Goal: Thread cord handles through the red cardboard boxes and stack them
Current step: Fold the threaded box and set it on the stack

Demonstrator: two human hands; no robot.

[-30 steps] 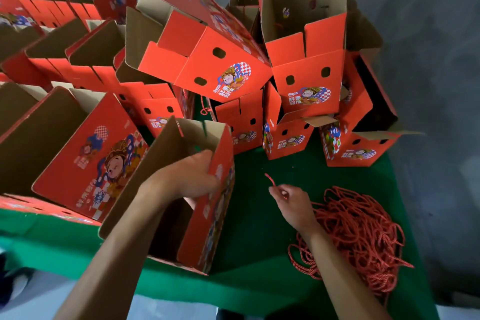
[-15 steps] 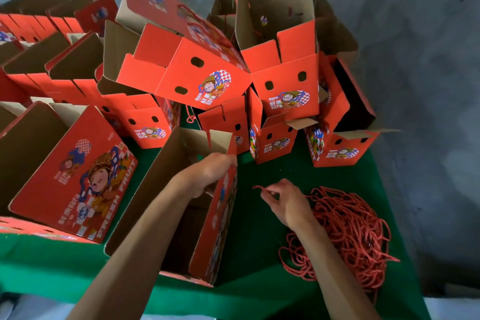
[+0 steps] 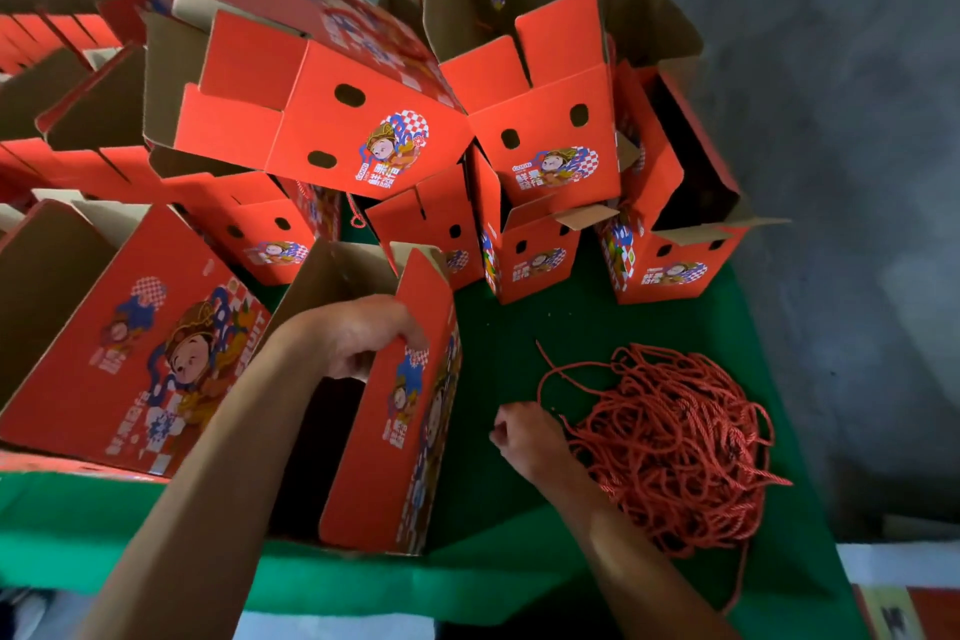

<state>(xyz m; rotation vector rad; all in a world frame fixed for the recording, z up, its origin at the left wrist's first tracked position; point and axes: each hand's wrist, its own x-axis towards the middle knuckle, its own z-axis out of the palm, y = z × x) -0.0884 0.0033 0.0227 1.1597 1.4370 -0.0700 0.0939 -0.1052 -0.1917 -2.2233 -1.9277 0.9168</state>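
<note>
Green cloth covers the table — grey concrete floor beyond.

Bare green worktop shows only in a strip between the open box at the near edge and the red cord pile toward the right edge. Far edge walled by a heap of red boxes, stacked and tilted. Left side filled by a large lying box. Right hand sits in the strip.
</note>
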